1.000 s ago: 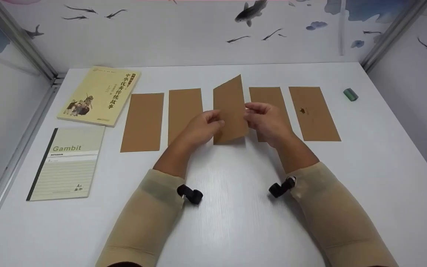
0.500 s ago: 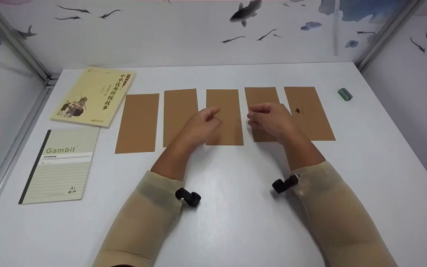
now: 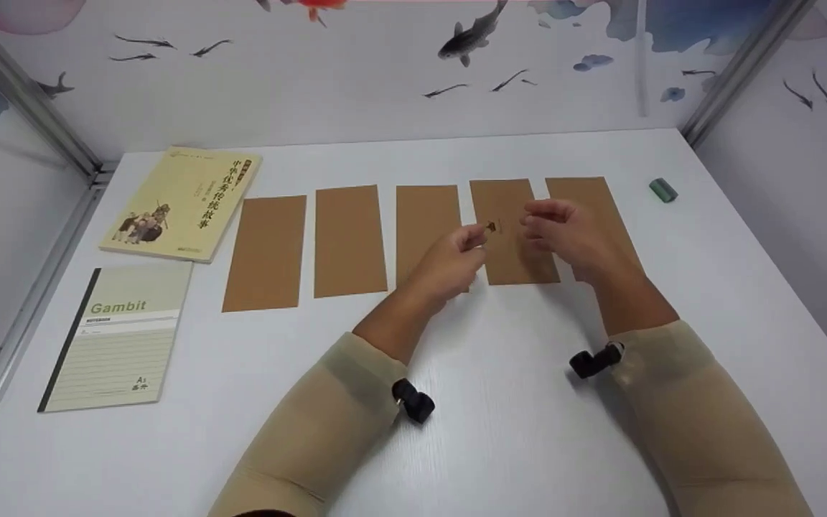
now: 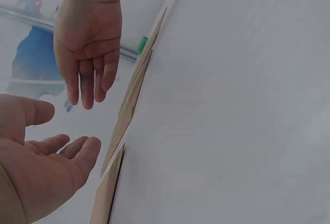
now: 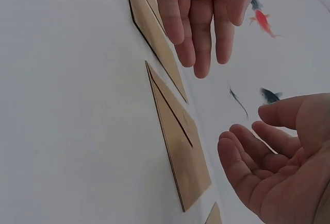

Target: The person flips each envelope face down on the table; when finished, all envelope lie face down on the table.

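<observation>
Several brown paper-covered booklets lie in a row on the white table. My left hand (image 3: pixel 453 262) is over the right side of the middle booklet (image 3: pixel 424 215), its fingertips near the left edge of the fourth booklet (image 3: pixel 510 251), which has a small dark print. My right hand (image 3: pixel 564 233) hovers between the fourth booklet and the rightmost booklet (image 3: pixel 582 188), partly covering the latter. Both hands hold nothing, with fingers loosely bent. In the right wrist view, the palm and fingers of my right hand (image 5: pixel 281 162) face a booklet (image 5: pixel 180 152) with layered edges.
Two more brown booklets, the leftmost booklet (image 3: pixel 266 251) and the second booklet (image 3: pixel 347 244), continue the row. At the left are a yellow book (image 3: pixel 184 205) and a Gambit notebook (image 3: pixel 123 345). A small green cylinder (image 3: pixel 663 190) lies back right. Printed walls (image 3: pixel 356 79) border the table.
One second ago both hands held the middle booklet tilted up. It was let go and lay flat by half a second ago. Both hands have since moved right toward the fourth booklet.
</observation>
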Motion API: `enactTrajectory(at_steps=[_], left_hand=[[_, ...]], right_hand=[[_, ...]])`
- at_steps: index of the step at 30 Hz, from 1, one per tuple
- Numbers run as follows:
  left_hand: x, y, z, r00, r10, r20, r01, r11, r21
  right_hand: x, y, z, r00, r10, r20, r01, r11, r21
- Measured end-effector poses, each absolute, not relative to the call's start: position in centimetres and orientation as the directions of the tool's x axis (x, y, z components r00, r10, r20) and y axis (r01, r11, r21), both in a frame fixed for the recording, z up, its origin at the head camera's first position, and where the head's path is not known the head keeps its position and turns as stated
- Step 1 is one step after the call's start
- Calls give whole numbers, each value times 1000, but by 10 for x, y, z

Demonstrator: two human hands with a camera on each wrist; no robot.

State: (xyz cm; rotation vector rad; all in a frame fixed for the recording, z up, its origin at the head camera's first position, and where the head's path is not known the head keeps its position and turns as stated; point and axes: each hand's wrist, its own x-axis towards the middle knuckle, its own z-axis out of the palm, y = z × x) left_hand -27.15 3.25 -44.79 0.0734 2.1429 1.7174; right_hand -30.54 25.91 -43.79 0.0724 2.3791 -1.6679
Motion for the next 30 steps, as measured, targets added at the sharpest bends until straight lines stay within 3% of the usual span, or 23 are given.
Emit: enactTrajectory(at_steps=[9, 17, 30], left_hand=[[-289, 53, -447, -899, 232, -373, -266, 389, 882], [-300, 57, -444, -898, 229, -376, -210, 527, 824], [-307, 62, -447, -907, 173, -384, -300, 373, 878]], right_hand=[[-304, 278, -442, -956, -37, -292, 258, 368, -893], [-305, 277, -446, -924, -32, -382, 336, 410, -848], [-301, 278, -448, -918, -23, -395, 349, 424, -836]])
